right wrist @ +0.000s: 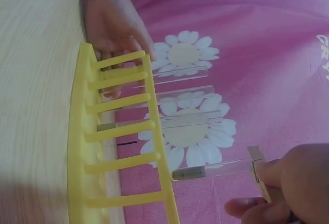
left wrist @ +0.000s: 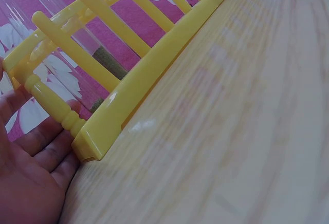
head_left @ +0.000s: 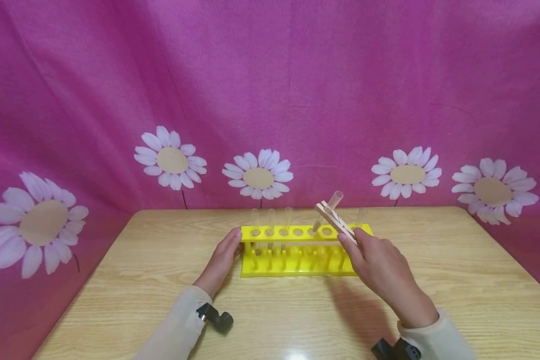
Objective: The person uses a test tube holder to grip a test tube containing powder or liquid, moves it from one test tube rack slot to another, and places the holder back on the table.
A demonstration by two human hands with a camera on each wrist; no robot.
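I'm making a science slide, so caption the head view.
Left hand holds one end of a yellow test-tube rack; right hand grips a wooden clamp pinching a tilted clear tube.

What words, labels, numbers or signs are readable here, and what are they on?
"G" (probably): white letter on the pink backdrop, top right of the right wrist view, cut off.
Below it, more white lettering on the backdrop: cut off and too blurred to read surely.
Yellow rack, test tubes, wooden clamp: none readable.

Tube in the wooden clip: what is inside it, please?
Greyish-green material at its bottom end; above, the tube looks clear. The clip covers a band near its mouth, unseen.
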